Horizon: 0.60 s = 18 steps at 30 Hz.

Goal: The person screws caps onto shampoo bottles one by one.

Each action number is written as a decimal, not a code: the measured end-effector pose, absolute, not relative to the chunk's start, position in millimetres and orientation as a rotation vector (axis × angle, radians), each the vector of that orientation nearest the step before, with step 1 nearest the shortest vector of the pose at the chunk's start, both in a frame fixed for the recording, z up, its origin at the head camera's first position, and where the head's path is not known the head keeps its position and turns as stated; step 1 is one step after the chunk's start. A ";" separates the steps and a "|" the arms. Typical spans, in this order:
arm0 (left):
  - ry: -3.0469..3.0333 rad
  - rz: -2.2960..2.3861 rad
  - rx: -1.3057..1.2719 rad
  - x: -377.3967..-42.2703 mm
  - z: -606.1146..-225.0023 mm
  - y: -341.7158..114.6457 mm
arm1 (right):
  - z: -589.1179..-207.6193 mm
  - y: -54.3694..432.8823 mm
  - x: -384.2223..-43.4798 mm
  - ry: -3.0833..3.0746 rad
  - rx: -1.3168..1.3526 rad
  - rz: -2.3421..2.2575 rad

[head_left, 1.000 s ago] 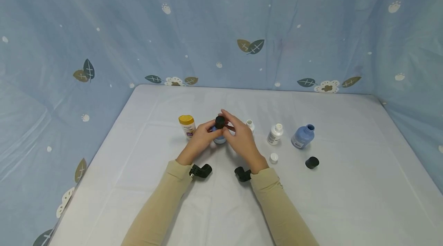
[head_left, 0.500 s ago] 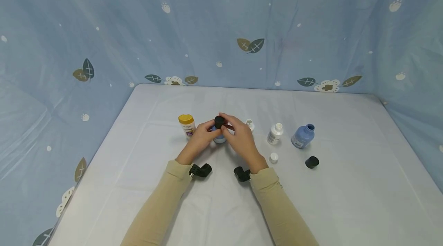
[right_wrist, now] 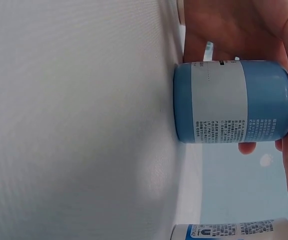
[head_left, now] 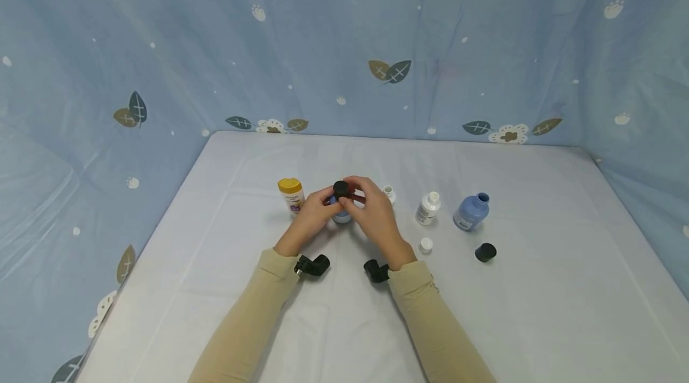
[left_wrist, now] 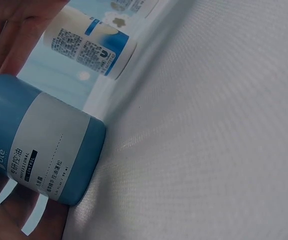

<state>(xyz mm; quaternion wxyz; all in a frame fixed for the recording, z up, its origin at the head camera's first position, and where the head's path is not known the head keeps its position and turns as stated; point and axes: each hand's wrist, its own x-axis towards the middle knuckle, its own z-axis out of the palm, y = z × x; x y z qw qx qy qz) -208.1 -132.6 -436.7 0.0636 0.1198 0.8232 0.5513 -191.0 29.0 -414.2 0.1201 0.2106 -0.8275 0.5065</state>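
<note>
Near the middle of the table, a blue bottle (head_left: 342, 217) with a pale grey label stands upright under a black cap (head_left: 341, 189). My left hand (head_left: 312, 213) grips the bottle's body from the left, its fingers wrapping behind. Thumb and fingers of my right hand (head_left: 373, 213) pinch the cap from the right side. The left wrist view brings the blue bottle (left_wrist: 43, 142) up close, its base at the white cloth. In the right wrist view, fingers lie behind the same bottle (right_wrist: 229, 102), and the cap is out of frame.
Left of the hands stands a yellow-capped white bottle (head_left: 292, 196). To the right are an uncapped white bottle (head_left: 389, 192), another white bottle (head_left: 427, 209) and an uncapped blue bottle (head_left: 470, 213). A white cap (head_left: 426, 245) and a black cap (head_left: 485, 252) lie nearer the front.
My right hand's fingers have shifted about the black cap: the index finger has come down and the thumb has moved left. The left hand and the bottle have stayed in place.
</note>
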 end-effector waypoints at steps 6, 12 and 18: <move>2.450 1.675 0.380 -203.9 -426.3 -130.6 | -416.2 29.4 -191.2 -2.417 0.636 1.378; 2.468 1.659 0.354 -206.8 -434.7 -132.1 | -416.8 28.3 -191.1 -2.429 0.617 1.396; 2.497 1.670 0.387 -208.8 -440.2 -132.7 | -415.5 27.4 -191.4 -2.442 0.594 1.413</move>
